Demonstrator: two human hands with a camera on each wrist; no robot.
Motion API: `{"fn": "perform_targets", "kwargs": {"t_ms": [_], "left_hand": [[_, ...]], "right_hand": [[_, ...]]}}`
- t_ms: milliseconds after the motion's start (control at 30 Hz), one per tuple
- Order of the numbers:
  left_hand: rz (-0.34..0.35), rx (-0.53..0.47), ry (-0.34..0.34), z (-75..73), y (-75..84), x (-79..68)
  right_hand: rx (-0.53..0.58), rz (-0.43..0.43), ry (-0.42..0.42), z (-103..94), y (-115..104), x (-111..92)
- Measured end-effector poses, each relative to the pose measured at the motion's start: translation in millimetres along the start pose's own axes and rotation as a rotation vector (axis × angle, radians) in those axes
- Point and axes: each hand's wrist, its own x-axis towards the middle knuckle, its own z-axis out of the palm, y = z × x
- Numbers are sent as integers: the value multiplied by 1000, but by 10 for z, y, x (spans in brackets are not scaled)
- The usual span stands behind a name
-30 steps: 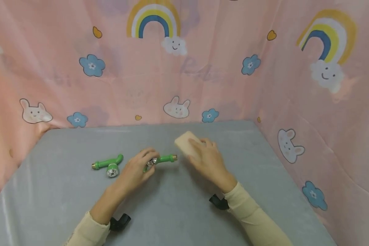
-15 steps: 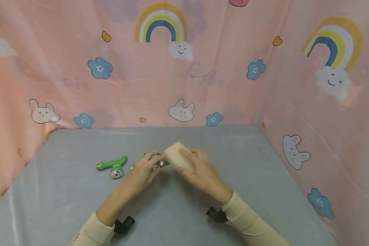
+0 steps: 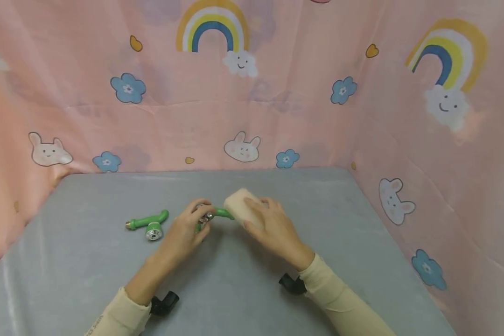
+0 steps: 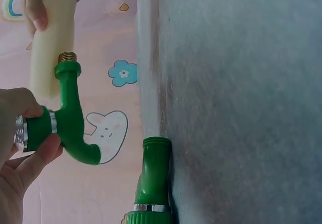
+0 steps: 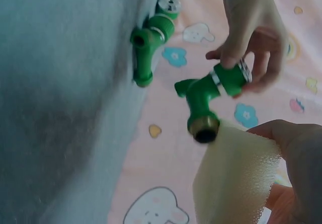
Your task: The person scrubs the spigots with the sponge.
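My left hand (image 3: 184,235) grips a green tap (image 3: 223,213) by its round knob, up off the table. In the left wrist view the held tap (image 4: 70,118) shows a brass threaded end and a curved spout. A cream sponge block (image 3: 239,203) is held by my right hand (image 3: 279,228), fingers and thumb on its sides. In the right wrist view the sponge (image 5: 234,171) lies against or right beside the tap's brass end (image 5: 205,128). From the head view, the sponge hides that end. A second green tap (image 3: 144,222) lies on the table left of my left hand.
Grey cloth covers the table (image 3: 218,289). Pink printed curtains (image 3: 285,126) stand along its back and sides. Black wrist mounts (image 3: 165,303) jut from under both cuffs.
My right hand has brought the sponge leftward to the tap's threaded end, which stood apart from it a second ago. The held tap has shifted slightly; the second tap stays put.
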Motion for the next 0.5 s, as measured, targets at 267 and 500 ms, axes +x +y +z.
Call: {"fn": "perform_targets", "kwargs": {"t_ms": [267, 500], "left_hand": [[-54, -84, 65, -37, -30, 36], [-50, -89, 46, -33, -65, 33]], "right_hand": [[25, 54, 17, -87, 90, 67], [64, 34, -28, -64, -11, 37]]}}
